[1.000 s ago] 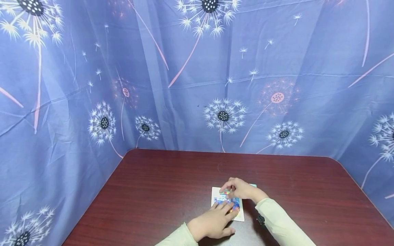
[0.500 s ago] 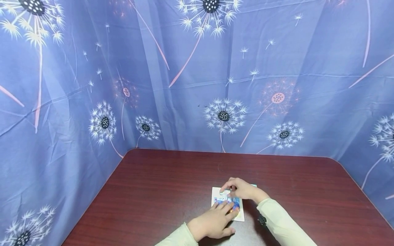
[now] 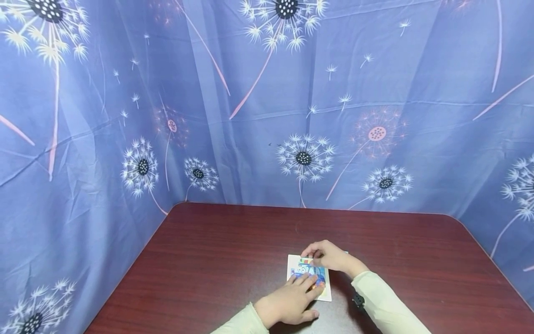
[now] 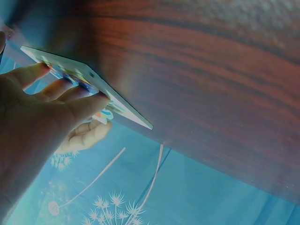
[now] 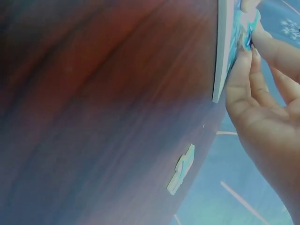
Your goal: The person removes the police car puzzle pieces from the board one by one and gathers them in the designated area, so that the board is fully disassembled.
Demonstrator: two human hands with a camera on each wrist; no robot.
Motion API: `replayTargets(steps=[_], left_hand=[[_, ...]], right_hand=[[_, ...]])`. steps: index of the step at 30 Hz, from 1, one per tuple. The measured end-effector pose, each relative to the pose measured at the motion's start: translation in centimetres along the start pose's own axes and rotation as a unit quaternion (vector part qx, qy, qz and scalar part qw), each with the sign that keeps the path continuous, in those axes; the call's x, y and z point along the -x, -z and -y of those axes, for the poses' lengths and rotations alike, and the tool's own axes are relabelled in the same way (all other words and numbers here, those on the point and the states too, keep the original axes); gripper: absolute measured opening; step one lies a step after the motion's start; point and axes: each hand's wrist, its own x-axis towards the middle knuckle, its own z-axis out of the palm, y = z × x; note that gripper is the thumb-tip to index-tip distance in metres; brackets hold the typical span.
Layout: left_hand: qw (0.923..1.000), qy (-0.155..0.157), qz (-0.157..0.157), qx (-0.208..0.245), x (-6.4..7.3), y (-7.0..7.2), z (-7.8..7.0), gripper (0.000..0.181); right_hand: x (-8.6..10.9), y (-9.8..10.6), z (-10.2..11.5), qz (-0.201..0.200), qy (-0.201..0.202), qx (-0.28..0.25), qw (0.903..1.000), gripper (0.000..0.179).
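A small white-edged jigsaw board (image 3: 327, 297) with a blue cartoon picture lies on the table. My left hand (image 3: 289, 301) rests on its near part, fingers spread and fairly straight, covering some of the picture. Over the board's far edge, my right hand (image 3: 331, 258) pinches a small jigsaw piece (image 5: 251, 30) between thumb and fingers. In the left wrist view that piece (image 4: 107, 115) shows partly behind the left fingers, tilted above the board. Its exact contact with the board is unclear.
Another pale teal jigsaw piece (image 5: 182, 169) lies on the table beyond the board, mostly hidden by the right arm in the head view. The dark red wooden table (image 3: 217, 250) meets a blue dandelion-print curtain (image 3: 250, 162) behind and at both sides.
My right hand has shifted slightly right and away, uncovering more of the picture's top. That spot looked white half a second ago and is coloured again now. My left hand stays put.
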Motion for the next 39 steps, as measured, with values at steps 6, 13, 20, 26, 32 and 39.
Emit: replayTargets(steps=[6, 13, 20, 26, 32, 39], left_hand=[[1.0, 0.002, 0.002, 0.003, 0.0, 0.1, 0.1, 0.063], [1.0, 0.002, -0.001, 0.0, 0.1, 0.0, 0.2, 0.063], [1.0, 0.004, -0.006, -0.001, 0.2, 0.1, 0.1, 0.063], [0.9999, -0.002, -0.015, -0.007, 0.1, -0.2, 0.1, 0.064], [0.9999, 0.0, -0.014, -0.002, 0.0, -0.3, 0.0, 0.064], [0.9999, -0.001, -0.012, -0.003, 0.1, -0.2, 0.0, 0.065]], right_hand=[[0.1, 0.3, 0.6, 0.001, -0.007, -0.025, 0.9997, 0.024], [0.2, 0.9, 0.5, -0.015, 0.004, -0.052, 0.9985, 0.023], [0.8, 2.4, 0.4, -0.037, -0.032, -0.051, 0.9975, 0.022], [2.1, 3.9, -0.3, -0.054, -0.061, -0.044, 0.9958, 0.024], [3.9, 5.8, -1.7, -0.074, -0.067, -0.049, 0.9938, 0.023], [6.3, 7.4, -2.9, -0.093, -0.088, -0.059, 0.9901, 0.02]])
